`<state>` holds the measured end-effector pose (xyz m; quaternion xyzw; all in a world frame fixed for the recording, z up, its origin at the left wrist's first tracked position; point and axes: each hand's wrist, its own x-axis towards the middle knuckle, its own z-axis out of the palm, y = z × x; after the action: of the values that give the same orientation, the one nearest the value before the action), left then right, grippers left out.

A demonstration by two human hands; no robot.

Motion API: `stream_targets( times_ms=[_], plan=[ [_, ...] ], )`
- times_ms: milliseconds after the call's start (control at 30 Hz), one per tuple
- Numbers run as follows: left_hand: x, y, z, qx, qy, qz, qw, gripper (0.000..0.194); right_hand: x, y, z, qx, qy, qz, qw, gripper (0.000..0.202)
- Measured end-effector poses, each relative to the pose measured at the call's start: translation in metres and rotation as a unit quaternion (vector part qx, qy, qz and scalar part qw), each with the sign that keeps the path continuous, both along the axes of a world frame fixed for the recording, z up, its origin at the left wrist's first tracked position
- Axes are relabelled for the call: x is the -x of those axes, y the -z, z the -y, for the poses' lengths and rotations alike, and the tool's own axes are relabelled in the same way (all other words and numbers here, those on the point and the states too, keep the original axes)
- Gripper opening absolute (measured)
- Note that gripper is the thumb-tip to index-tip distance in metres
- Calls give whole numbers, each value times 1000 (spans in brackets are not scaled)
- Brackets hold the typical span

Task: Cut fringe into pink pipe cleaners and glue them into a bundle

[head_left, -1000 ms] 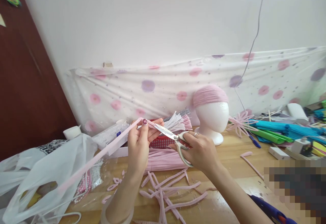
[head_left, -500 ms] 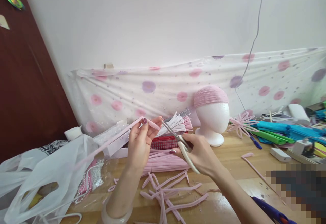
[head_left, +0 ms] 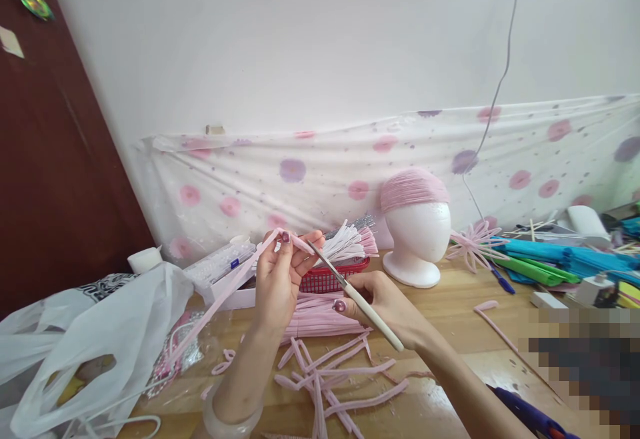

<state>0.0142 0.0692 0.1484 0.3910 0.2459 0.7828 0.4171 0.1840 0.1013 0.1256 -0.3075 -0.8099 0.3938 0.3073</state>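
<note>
Between thumb and fingers, my left hand (head_left: 281, 272) pinches a pink pipe cleaner (head_left: 225, 289) that bends at the fingers and trails down to the lower left. My right hand (head_left: 383, 302) grips cream-handled scissors (head_left: 367, 311), whose blades point up and left. Their tips are at the short end of the pipe cleaner, beside my left fingers; I cannot tell whether they touch it. Below both hands lie several loose pink pipe cleaners (head_left: 345, 372) and a bundle of pink pipe cleaners (head_left: 325, 319).
Behind the hands, a red basket (head_left: 327, 280) holds white, pink and silver pipe cleaners. A white foam head (head_left: 420, 236) wrapped in pink stands right of it. Plastic bags (head_left: 145, 319) lie at left. A looped pink flower shape (head_left: 475, 244) and blue sheets (head_left: 550, 254) are at right.
The scissors have turned in my right hand, their handles now edge-on and their tips slightly further left and lower. My left hand keeps its pinch, and the pipe cleaner's long end has swung slightly.
</note>
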Motion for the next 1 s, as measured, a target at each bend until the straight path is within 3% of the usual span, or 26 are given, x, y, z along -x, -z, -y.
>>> stream_targets(
  times_ms=[733, 1000],
  plan=[
    [-6, 5, -1, 5, -30, -15, 999, 21, 3, 2, -4, 23, 20, 10, 999, 55],
    [-5, 5, -3, 9, -33, -11, 999, 25, 3, 1, -3, 37, 27, 7, 999, 54]
  ],
)
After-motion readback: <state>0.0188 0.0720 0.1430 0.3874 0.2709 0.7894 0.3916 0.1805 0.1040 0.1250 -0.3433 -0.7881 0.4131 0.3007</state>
